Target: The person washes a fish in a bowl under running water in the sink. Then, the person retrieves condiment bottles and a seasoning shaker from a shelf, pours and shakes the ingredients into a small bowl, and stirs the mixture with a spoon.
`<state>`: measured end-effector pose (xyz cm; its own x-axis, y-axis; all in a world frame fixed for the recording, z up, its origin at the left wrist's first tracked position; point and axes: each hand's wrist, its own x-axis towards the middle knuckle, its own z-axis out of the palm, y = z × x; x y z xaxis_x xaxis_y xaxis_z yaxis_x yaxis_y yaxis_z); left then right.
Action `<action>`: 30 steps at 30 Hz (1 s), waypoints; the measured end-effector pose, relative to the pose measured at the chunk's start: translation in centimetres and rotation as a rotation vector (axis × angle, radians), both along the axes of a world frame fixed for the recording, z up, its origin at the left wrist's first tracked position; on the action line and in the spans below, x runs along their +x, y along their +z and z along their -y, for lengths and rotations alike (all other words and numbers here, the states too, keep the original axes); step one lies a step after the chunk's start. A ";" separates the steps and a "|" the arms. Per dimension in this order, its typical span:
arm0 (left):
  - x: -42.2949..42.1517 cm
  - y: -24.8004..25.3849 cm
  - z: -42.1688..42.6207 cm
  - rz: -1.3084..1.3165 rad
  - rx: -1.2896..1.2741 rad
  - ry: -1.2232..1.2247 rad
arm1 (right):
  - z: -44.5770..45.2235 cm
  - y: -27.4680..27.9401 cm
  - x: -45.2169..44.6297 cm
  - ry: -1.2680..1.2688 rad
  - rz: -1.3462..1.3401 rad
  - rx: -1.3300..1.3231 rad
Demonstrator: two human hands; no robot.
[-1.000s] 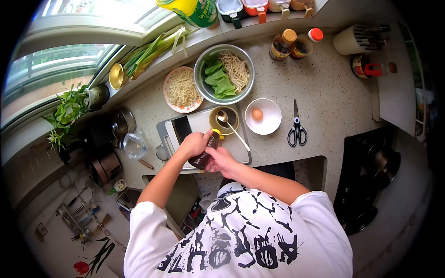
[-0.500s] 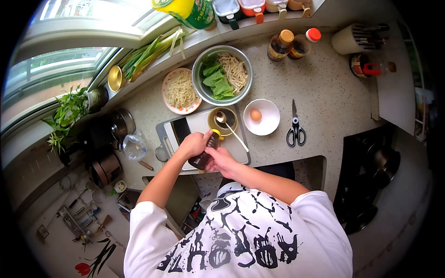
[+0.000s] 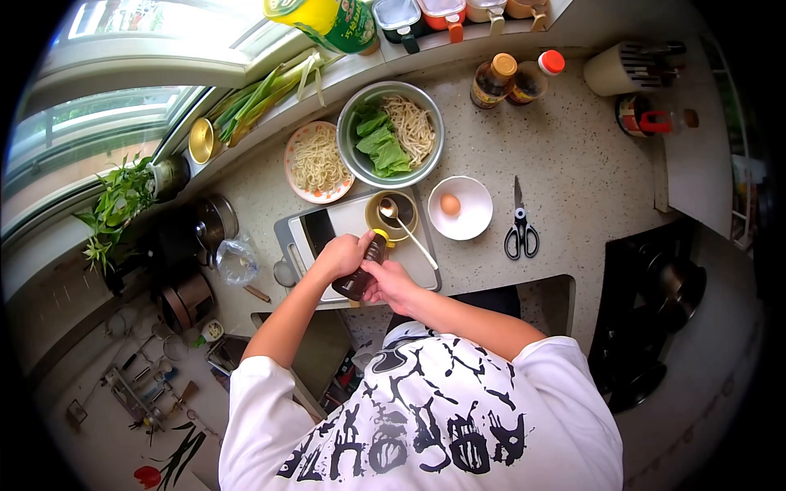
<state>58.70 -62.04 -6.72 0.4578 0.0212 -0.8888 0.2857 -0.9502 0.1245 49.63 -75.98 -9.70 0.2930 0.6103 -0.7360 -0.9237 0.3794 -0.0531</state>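
Observation:
A dark bottle with a yellow cap [image 3: 354, 282] lies tilted between my two hands, its capped end pointing at a small bowl [image 3: 412, 231]. My left hand [image 3: 342, 255] wraps the upper side of the bottle near the cap. Lower down, my right hand [image 3: 391, 284] grips it from the right, with some fingers hidden. A spoon [image 3: 419, 247] rests in the small bowl, its pale handle leaning over the rim. Under the bowl is a cutting board [image 3: 354, 214], and a black phone-like slab [image 3: 318, 228] lies on it. Whether anything flows from the bottle cannot be seen.
Behind the board stand a plate of noodles [image 3: 320, 162] and a metal bowl [image 3: 436, 135] with greens and pale mushrooms. To the right are a white bowl [image 3: 475, 222] holding an egg [image 3: 449, 204], scissors [image 3: 521, 233] and sauce bottles [image 3: 494, 80]. A stove [image 3: 626, 327] is far right.
The view has shifted very slightly, so the counter things sit a touch further left. Both hands and the bottle keep the same pose.

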 end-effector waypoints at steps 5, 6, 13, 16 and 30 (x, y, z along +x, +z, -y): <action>-0.1 0.0 -0.1 -0.003 0.002 0.004 | 0.0 0.2 0.1 0.002 -0.004 -0.007; -0.1 0.1 -0.1 0.000 0.003 0.004 | 0.0 0.2 0.1 0.004 -0.004 -0.003; -0.1 -0.1 -0.2 -0.006 0.007 0.005 | -0.1 0.1 0.1 -0.003 -0.003 0.003; -0.1 -0.2 -0.2 -0.005 0.012 0.002 | -0.1 0.0 0.1 0.000 -0.008 -0.003; 0.1 -0.2 -0.3 -0.001 0.007 -0.004 | -0.3 -0.1 0.2 -0.004 -0.015 -0.011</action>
